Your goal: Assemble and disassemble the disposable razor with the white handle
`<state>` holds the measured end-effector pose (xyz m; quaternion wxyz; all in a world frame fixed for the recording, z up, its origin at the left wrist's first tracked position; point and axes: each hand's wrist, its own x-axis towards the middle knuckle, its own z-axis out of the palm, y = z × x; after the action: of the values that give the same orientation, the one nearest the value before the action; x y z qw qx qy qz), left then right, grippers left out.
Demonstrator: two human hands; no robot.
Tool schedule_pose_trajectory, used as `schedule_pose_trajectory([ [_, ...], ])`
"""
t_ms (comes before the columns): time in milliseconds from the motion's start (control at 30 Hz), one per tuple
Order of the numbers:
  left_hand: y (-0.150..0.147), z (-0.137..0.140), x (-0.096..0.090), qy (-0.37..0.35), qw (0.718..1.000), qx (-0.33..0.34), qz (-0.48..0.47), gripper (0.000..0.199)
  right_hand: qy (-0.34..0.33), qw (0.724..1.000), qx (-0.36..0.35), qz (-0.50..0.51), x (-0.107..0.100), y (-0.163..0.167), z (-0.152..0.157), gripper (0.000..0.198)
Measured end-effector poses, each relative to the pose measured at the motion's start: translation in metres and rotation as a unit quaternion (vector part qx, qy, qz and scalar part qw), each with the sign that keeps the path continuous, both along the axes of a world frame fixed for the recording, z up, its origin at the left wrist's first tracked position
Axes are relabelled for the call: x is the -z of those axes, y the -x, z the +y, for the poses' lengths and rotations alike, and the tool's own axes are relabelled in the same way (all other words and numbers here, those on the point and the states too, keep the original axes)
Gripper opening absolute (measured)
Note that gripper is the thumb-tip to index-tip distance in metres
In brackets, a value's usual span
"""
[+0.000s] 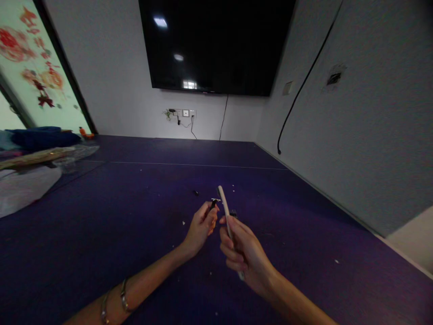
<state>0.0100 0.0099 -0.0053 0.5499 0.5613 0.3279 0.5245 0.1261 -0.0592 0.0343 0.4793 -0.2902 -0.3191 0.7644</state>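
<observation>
The white stick [224, 203] looks smooth plastic, the bangles [123, 297] shiny metal, the screen [216, 45] glossy, the wall [108, 67] matt.

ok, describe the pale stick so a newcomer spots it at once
Find the big black TV on the wall, then drop down to the purple surface below it. Over that, the right hand grips the pale stick, one end jutting forward. It's long and light-coloured, unlike the small dark tool in the left hand.
</observation>
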Motion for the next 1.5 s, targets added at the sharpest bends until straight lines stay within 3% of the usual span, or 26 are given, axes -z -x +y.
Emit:
schedule_pose_trajectory([
  [200, -0.002, -0.002, 0.0, 0.024, 1.0, -0.014, 0.002, 0.027, 0.095, 0.992, -0.06, 0.05, 0.015, 0.016, -0.028, 0.038],
  [367, -0.004, -0.01, -0.005, 0.02, 1.0, -0.009, 0.01, 0.023, 0.091, 0.991, -0.046, 0.091, 0.002, 0.013, -0.024, 0.036],
  [567, -0.002, -0.011, -0.007, -0.011, 0.998, -0.029, 0.047, 0.022, 0.115, 0.987, -0.06, 0.098, 0.012, 0.022, -0.028, 0.04],
  [767, -0.003, -0.011, -0.008, -0.024, 0.998, -0.034, 0.045, 0.02, 0.1, 0.987, -0.045, 0.116, 0.004, 0.02, -0.026, 0.037],
  [1000, 0.0, -0.006, -0.007, 0.005, 0.999, -0.037, 0.01, 0.02, 0.14, 0.981, -0.09, 0.104, 0.026, 0.027, -0.03, 0.041],
  [1233, -0.001, -0.007, -0.004, -0.034, 0.997, -0.036, 0.062, 0.018, 0.119, 0.982, -0.039, 0.145, 0.012, 0.024, -0.022, 0.036],
  [1500, 0.001, -0.006, -0.007, 0.004, 0.998, -0.037, 0.042, 0.021, 0.147, 0.978, -0.073, 0.128, 0.01, 0.024, -0.028, 0.041],
])
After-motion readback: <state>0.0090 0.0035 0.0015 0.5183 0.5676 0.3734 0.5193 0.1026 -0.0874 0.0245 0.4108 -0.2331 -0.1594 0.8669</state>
